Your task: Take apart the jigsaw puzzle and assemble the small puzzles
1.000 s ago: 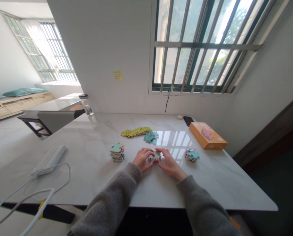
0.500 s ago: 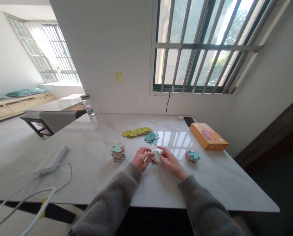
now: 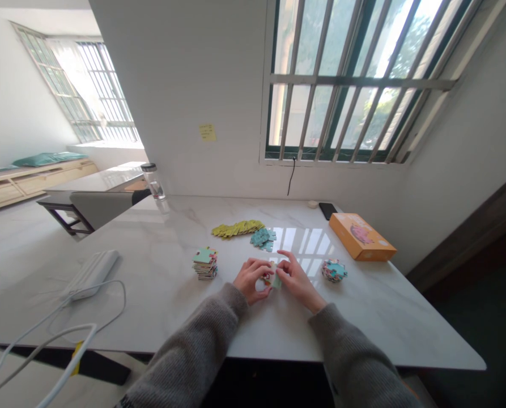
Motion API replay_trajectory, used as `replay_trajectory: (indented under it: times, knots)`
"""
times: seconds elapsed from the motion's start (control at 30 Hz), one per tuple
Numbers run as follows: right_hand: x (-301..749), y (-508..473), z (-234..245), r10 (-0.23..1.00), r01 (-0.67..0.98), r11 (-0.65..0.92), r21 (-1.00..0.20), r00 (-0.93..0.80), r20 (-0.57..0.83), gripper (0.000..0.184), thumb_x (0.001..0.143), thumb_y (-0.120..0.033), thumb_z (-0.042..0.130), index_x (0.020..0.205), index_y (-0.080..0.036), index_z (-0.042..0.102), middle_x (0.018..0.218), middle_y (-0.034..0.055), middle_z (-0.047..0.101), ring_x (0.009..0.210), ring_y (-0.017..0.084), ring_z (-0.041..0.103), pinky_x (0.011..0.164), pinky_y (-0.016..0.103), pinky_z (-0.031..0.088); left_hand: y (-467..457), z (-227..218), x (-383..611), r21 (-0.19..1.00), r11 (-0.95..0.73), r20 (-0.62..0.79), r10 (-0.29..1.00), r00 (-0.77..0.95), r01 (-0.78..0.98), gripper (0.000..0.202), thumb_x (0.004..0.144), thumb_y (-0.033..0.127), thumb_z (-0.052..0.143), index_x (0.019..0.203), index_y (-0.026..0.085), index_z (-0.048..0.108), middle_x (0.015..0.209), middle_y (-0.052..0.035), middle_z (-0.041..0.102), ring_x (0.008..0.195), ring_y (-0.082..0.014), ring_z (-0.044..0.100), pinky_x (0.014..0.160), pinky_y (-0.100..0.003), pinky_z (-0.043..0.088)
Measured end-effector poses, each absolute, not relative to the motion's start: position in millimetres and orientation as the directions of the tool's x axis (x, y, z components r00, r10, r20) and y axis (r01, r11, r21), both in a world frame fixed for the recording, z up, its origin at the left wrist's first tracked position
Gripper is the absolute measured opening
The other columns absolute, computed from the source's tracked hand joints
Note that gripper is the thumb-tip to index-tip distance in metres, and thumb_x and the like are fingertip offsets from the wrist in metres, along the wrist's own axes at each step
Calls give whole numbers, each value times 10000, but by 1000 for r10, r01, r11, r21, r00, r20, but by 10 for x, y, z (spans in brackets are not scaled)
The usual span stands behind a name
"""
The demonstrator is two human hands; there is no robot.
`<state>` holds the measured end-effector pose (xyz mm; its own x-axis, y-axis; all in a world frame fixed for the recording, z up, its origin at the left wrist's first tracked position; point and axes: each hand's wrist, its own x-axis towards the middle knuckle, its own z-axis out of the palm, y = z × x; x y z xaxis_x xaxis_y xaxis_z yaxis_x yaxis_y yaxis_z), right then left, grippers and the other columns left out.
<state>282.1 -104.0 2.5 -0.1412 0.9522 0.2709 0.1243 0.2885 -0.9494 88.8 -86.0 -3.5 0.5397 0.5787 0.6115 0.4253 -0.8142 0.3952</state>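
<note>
The left hand (image 3: 248, 280) and right hand (image 3: 297, 281) meet just above the white marble surface (image 3: 151, 266), their fingers pinched closed on a small teal-and-red cardboard jigsaw piece (image 3: 273, 279) held between them. A squat stack of jigsaw pieces (image 3: 204, 264) sits to the left, a rounded multicoloured pile of pieces (image 3: 334, 270) to the right — loose teal pieces (image 3: 262, 239) lie just ahead.

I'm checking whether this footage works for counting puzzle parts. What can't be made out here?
Puzzle pieces between the left hand and right hand: head view; fingers hide how many there are and most of their picture.
Stack of pieces: head view; upper pieces cover the lower faces, and the edges are too small to count.
Sticky note: head view; any writing is too small to read.
</note>
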Motion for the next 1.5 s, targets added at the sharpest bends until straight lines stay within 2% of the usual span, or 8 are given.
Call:
replay_trajectory:
  times: [0.13,0.27,0.4,0.63,0.9,1.07,1.23,1.5]
  knots:
    - [2837,-1052,50,944,198,304,-932,-190,268,490,853,-293,567,1327,-198,486,777,-30,557,684,126,528,646,256,437,-860,-36,870,371,-814,643,572,509,446,294,761,120,640,1023,252,663,1247,-64,613,1108,-252,516,969,-437,453]
    - [2831,-1076,92,959,207,268,-941,-155,239,361,838,-341,609,1164,-186,597,923,33,663,772,156,603,704,287,479,-864,-37,857,389,-788,657,600,457,477,263,822,129,591,1045,250,660,1123,-76,625,1056,-237,539,932,-419,466]
    - [2805,-1104,127,972,116,191,-975,-157,172,365,837,-423,628,1104,-178,589,803,25,670,747,173,632,651,275,462,-887,-16,874,373,-799,652,587,479,472,365,741,227,707,1098,241,630,1127,-83,621,1055,-260,541,921,-430,468]
    - [2827,-1077,134,971,89,239,-967,-38,236,419,881,-440,535,1217,-191,519,766,-1,627,735,168,612,728,317,492,-986,69,804,329,-785,696,577,427,524,295,712,167,664,994,237,611,1099,-56,671,1042,-255,556,914,-418,444]
    - [2860,-1035,13,942,409,314,-857,-21,336,333,906,-347,474,1189,-194,562,781,7,630,745,177,589,770,337,465,-1219,373,212,348,-724,781,576,243,596,251,710,116,597,921,249,575,1119,-45,661,1082,-256,553,1029,-475,398]
    - [2848,-1027,3,907,548,388,-741,-83,413,281,909,-316,492,1131,-196,616,883,58,653,885,227,590,835,384,465,-977,565,-431,400,-649,723,657,212,647,186,710,144,551,877,226,555,1094,-53,666,1058,-251,552,987,-454,445]
    - [2840,-1027,26,877,595,458,-661,-181,445,202,931,-298,498,1001,-211,666,988,90,647,1004,253,560,920,416,441,-697,518,-811,434,-586,644,733,219,684,153,688,165,525,829,214,555,1079,-54,674,1059,-252,547,996,-456,437]
    - [2835,-1041,34,879,603,458,-653,-200,432,189,935,-257,499,1008,-212,668,998,86,642,1008,245,557,919,398,444,-645,426,-837,468,-570,590,770,241,676,147,684,160,506,813,211,555,1076,-54,678,1060,-247,549,1009,-462,419]
